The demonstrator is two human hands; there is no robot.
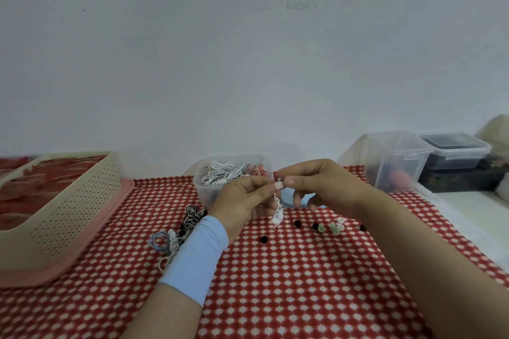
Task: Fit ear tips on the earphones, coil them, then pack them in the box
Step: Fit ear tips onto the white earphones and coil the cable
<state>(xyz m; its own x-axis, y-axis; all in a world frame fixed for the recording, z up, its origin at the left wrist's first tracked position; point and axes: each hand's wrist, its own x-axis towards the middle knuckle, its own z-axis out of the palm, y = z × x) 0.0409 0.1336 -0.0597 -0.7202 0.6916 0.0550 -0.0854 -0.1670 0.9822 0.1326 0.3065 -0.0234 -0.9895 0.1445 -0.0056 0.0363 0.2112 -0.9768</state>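
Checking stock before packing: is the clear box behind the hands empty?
No, the clear box holds several coiled earphones, white and red-striped among them.

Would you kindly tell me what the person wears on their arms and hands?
A light blue stretch sleeve covers the left forearm from the wrist up. The right forearm has none. Left hand and right hand wear no gloves, rings or watch.

A cream basket [68,215] stands in a pink tray [41,276] at the left. Both rest on a red-and-white cloth [275,283]. A pale wall [248,49] rises behind.
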